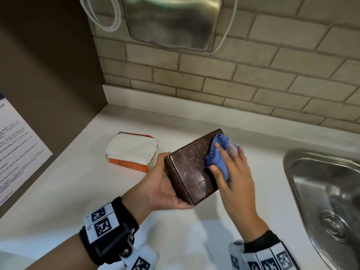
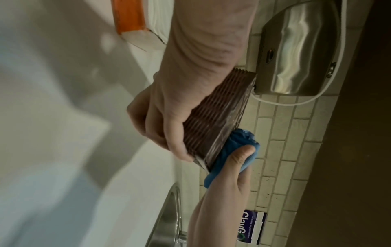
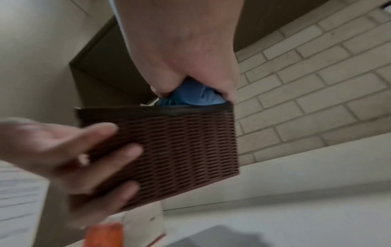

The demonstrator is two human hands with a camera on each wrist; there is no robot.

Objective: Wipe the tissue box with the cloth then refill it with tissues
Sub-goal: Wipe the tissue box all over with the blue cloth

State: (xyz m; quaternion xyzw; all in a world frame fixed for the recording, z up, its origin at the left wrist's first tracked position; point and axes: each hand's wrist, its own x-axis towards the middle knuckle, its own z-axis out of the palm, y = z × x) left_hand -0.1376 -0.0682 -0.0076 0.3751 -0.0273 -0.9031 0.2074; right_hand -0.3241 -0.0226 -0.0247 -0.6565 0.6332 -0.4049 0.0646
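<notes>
A dark brown tissue box [image 1: 191, 168] with woven-pattern sides [image 3: 173, 150] is held up off the counter, its gridded flat face turned up. My left hand [image 1: 161, 184] grips it from the left and below, fingers curled round its side [image 2: 169, 120]. My right hand [image 1: 231, 168] presses a bunched blue cloth [image 1: 218, 156] onto the box's upper right face; the cloth [image 2: 234, 147] also shows against the box edge, and again [image 3: 190, 97] above the rim. An orange pack of white tissues [image 1: 132, 151] lies on the counter to the left.
A white counter [image 1: 78, 182] runs to a tiled wall [image 1: 253, 84]. A steel sink [image 1: 327, 195] lies at the right. A steel wall unit [image 1: 171, 20] with white cables hangs above. A printed notice [image 1: 15, 149] is on the brown panel at left.
</notes>
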